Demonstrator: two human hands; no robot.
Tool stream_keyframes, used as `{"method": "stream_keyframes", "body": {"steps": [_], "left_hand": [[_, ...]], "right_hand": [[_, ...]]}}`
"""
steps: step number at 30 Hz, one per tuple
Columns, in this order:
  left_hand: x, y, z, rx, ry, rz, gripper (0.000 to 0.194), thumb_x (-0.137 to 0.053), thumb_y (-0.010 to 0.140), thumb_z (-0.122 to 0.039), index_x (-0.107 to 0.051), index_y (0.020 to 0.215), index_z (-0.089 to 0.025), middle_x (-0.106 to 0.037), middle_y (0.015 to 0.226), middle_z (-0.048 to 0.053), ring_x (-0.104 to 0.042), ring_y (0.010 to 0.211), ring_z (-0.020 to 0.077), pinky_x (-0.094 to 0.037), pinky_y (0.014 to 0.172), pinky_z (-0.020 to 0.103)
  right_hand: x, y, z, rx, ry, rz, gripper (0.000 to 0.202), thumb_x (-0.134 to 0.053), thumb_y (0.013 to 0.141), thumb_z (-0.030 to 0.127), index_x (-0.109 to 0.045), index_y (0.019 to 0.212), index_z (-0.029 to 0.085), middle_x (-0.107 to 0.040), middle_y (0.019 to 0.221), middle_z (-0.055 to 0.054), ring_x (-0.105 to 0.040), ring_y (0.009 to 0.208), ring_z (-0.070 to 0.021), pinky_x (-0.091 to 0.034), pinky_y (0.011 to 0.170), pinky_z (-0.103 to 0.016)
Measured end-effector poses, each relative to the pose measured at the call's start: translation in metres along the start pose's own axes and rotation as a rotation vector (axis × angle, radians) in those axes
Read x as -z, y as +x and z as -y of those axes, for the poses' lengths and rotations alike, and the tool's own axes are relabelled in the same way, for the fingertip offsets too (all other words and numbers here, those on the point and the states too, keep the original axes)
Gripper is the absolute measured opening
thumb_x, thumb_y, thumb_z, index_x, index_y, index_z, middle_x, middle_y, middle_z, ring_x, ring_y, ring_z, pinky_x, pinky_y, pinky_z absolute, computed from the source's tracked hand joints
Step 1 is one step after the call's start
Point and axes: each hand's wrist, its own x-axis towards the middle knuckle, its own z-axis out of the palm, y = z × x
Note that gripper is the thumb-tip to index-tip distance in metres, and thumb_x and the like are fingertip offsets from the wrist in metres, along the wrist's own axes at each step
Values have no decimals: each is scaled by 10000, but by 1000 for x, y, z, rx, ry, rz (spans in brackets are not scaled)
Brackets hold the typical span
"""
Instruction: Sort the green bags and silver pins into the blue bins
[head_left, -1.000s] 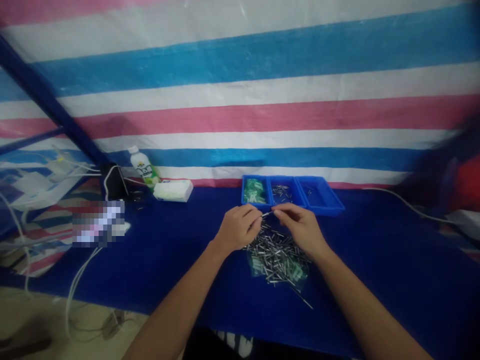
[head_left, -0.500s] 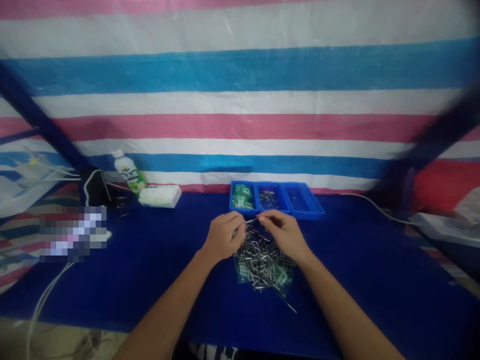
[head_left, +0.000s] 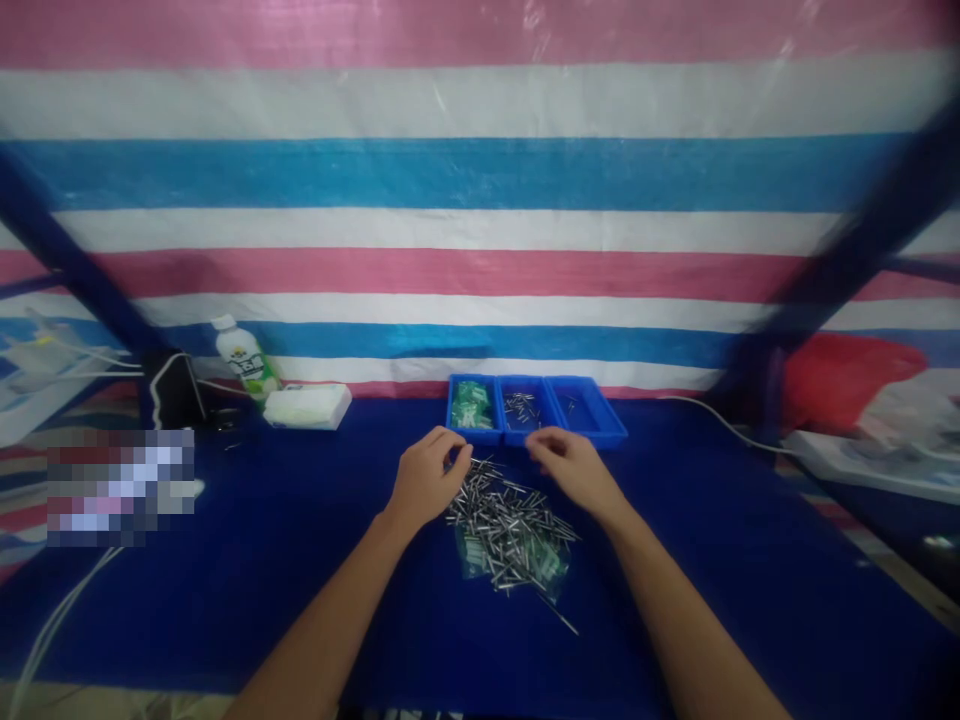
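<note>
A heap of thin metal rods (head_left: pixel 510 530) lies on the blue table, partly over green-and-clear plastic packets (head_left: pixel 474 553). My left hand (head_left: pixel 433 470) is at the heap's upper left, fingers curled and thumb near the forefinger. To the heap's upper right is my right hand (head_left: pixel 574 465), closed, its fingertips close to the front of the blue trays. Whatever either hand may pinch is too small to make out. The left tray (head_left: pixel 450 405) holds green packets, the middle tray (head_left: pixel 551 410) short metal pieces, the right tray (head_left: pixel 604 415) a few thin ones.
A white bottle with a green label (head_left: pixel 246 360) leans behind a white tissue pack (head_left: pixel 307 407) at the back left. Beside them stands a black device (head_left: pixel 176 390) with white cables. A red bag (head_left: pixel 851 380) is at the right. Striped sheeting (head_left: pixel 480 270) hangs behind.
My hands have moved apart; the thin metal rod that was between them no longer shows there. The view has tilted up and shifted slightly right.
</note>
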Motion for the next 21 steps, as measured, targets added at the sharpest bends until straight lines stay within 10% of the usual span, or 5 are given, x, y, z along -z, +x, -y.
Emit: {"method": "stream_keyframes", "body": {"steps": [8, 21], "left_hand": [[-8, -1, 14, 18, 121, 144, 140, -589, 919, -220, -712, 983, -228, -690, 1019, 29, -646, 942, 199, -499, 823, 326], [-13, -1, 16, 22, 120, 209, 149, -588, 929, -213, -737, 934, -216, -702, 970, 38, -639, 907, 219, -501, 835, 379]], "right_hand": [[-24, -12, -3, 261, -704, 189, 168, -632, 894, 313, -749, 981, 230, -701, 1036, -67, -630, 980, -244, -460, 845, -356], [-29, -13, -6, 272, -792, 162, 180, -474, 969, 195, -649, 926, 200, -675, 987, -88, -618, 931, -244, -423, 771, -337]]}}
